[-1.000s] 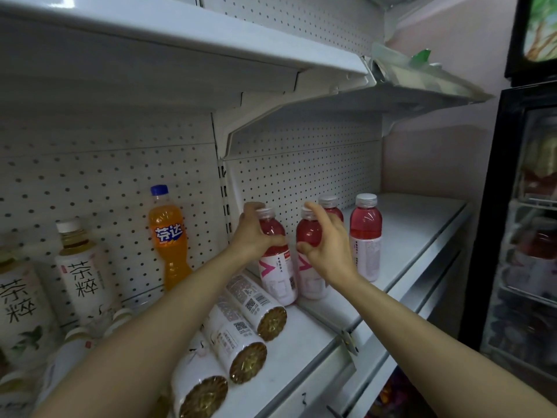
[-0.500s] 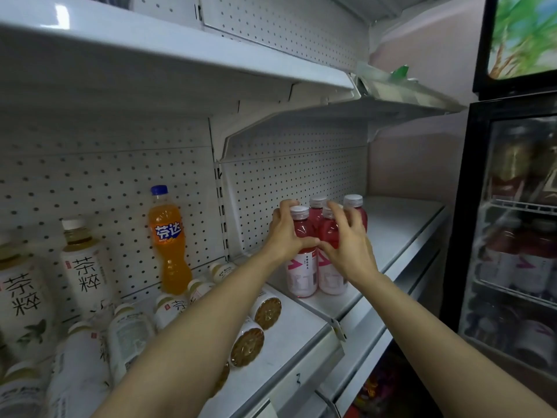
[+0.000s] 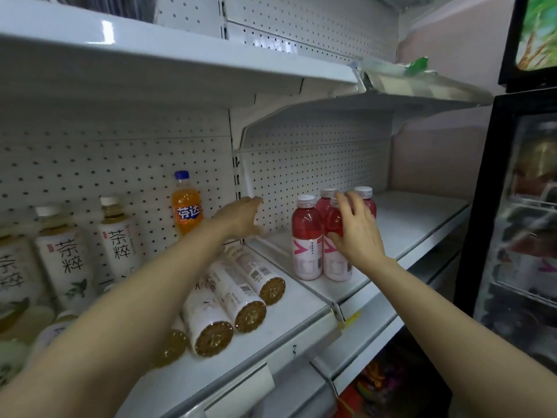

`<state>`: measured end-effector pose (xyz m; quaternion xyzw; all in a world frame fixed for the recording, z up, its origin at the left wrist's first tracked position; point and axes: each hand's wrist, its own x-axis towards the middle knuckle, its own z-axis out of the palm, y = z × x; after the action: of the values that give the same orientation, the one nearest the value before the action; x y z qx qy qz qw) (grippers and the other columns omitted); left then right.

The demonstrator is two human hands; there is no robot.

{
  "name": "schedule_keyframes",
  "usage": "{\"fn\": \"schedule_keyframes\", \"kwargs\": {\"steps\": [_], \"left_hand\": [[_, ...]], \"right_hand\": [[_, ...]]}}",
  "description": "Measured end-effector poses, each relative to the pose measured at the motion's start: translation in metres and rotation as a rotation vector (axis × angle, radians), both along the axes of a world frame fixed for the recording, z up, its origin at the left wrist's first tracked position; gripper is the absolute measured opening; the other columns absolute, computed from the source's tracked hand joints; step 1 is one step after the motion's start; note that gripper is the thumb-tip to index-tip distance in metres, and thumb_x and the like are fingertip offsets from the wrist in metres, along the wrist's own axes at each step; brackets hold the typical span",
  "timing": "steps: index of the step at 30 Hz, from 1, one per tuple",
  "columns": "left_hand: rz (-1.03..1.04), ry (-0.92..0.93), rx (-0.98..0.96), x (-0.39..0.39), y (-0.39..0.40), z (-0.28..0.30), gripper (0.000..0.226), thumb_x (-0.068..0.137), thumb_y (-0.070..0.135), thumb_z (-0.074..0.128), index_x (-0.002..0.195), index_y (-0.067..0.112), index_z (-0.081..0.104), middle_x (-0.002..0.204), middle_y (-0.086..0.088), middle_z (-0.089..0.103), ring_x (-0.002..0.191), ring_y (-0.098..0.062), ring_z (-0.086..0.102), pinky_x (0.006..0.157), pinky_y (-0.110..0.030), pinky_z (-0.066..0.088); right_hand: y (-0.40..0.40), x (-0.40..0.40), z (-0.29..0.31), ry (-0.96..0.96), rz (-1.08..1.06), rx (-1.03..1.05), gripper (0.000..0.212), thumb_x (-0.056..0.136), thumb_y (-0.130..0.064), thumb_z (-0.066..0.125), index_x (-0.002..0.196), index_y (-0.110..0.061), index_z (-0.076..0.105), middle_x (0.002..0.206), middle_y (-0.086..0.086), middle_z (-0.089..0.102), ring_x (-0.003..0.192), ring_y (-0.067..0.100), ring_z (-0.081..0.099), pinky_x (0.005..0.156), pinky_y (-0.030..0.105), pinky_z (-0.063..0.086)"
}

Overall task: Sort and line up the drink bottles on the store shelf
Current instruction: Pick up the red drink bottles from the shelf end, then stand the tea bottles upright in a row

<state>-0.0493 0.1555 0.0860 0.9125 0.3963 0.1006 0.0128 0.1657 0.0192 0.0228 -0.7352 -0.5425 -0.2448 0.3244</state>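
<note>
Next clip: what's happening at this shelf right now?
A person is tidying drinks on a white store shelf. Four red drink bottles stand upright in a tight cluster; the right hand rests open against the front right one. The left hand hovers open to their left, holding nothing. Further left, an orange soda bottle stands and several tea bottles lie on their sides, unsorted.

Dim, cool light from above, glare on the upper shelf (image 3: 105, 31), wide-angle bending and blurred edges.
</note>
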Motion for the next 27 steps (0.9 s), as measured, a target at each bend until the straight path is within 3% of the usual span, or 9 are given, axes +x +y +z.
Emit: {"fn": "schedule_keyframes", "kwargs": {"steps": [4,6,8,10,12,17,22,25,27], "left_hand": [[0.223,0.208,-0.037,-0.046,-0.002,-0.021,0.066,0.096,0.048,0.055,0.151,0.015,0.035,0.152,-0.008,0.042,0.133,-0.025,0.046,0.105,-0.033,0.04],[0.278,0.204,-0.073,-0.058,-0.006,-0.038,0.059,0.096,0.049,0.054,0.142,0.013,0.047,0.139,-0.007,0.054,0.121,-0.023,0.055,0.097,-0.031,0.046],[0.298,0.175,-0.116,-0.064,-0.013,-0.051,0.057,0.095,0.051,0.053,0.137,0.012,0.052,0.132,-0.008,0.059,0.116,-0.022,0.057,0.093,-0.032,0.048],[0.31,0.169,-0.133,-0.066,-0.019,-0.058,0.057,0.097,0.053,0.05,0.135,0.011,0.054,0.131,-0.008,0.06,0.114,-0.022,0.058,0.093,-0.032,0.048],[0.32,0.156,-0.124,-0.068,-0.024,-0.061,0.054,0.098,0.052,0.048,0.131,0.01,0.057,0.126,-0.008,0.061,0.112,-0.022,0.058,0.092,-0.031,0.048],[0.306,0.136,-0.113,-0.074,-0.022,-0.066,0.044,0.095,0.056,0.049,0.109,0.016,0.06,0.112,-0.006,0.062,0.101,-0.021,0.059,0.086,-0.032,0.049],[0.27,0.113,-0.215,-0.081,-0.003,-0.068,0.066,0.087,0.071,0.049,0.122,0.016,0.059,0.122,-0.005,0.062,0.105,-0.02,0.058,0.089,-0.033,0.048],[0.272,0.134,-0.256,-0.081,0.006,-0.069,0.072,0.085,0.073,0.051,0.127,0.016,0.056,0.127,-0.005,0.06,0.113,-0.023,0.055,0.103,-0.042,0.043],[0.274,0.139,-0.261,-0.079,0.01,-0.068,0.072,0.085,0.072,0.052,0.13,0.016,0.055,0.129,-0.004,0.059,0.119,-0.024,0.053,0.11,-0.049,0.036]], "right_hand": [[0.0,-0.014,0.003,-0.114,0.026,0.207,0.061,0.076,-0.003,0.072,0.133,0.0,0.05,0.139,0.022,0.047,0.133,0.04,0.039,0.11,0.048,0.033],[0.002,-0.033,0.002,-0.214,0.114,0.345,0.05,0.077,0.001,0.068,0.126,0.001,0.057,0.128,0.021,0.057,0.123,0.035,0.046,0.102,0.049,0.042],[0.006,-0.063,-0.003,-0.179,0.274,0.276,0.042,0.082,-0.002,0.066,0.124,-0.002,0.06,0.118,0.016,0.064,0.11,0.028,0.051,0.091,0.045,0.05],[0.014,-0.094,-0.01,0.013,0.385,-0.056,0.034,0.091,-0.016,0.062,0.125,-0.01,0.06,0.117,0.011,0.065,0.104,0.025,0.058,0.087,0.04,0.052],[0.03,-0.116,-0.019,0.137,0.324,-0.384,0.033,0.093,-0.033,0.059,0.12,-0.012,0.06,0.113,0.01,0.066,0.096,0.024,0.062,0.08,0.036,0.052],[0.065,-0.128,-0.026,0.452,0.222,-0.664,0.054,0.081,-0.066,0.059,0.114,-0.023,0.057,0.111,0.001,0.064,0.095,0.017,0.058,0.08,0.03,0.046],[0.086,-0.118,-0.026,1.032,0.249,-0.571,0.056,0.071,-0.034,0.083,0.114,-0.015,0.051,0.109,0.009,0.063,0.094,0.026,0.063,0.086,0.042,0.055],[0.098,-0.119,-0.038,1.23,0.26,-0.375,0.045,0.073,-0.029,0.082,0.105,-0.011,0.054,0.101,0.012,0.066,0.087,0.029,0.068,0.08,0.045,0.058],[0.106,-0.119,-0.039,1.249,0.318,-0.24,0.046,0.075,-0.027,0.08,0.112,-0.011,0.058,0.102,0.01,0.07,0.082,0.025,0.071,0.076,0.043,0.059]]}}
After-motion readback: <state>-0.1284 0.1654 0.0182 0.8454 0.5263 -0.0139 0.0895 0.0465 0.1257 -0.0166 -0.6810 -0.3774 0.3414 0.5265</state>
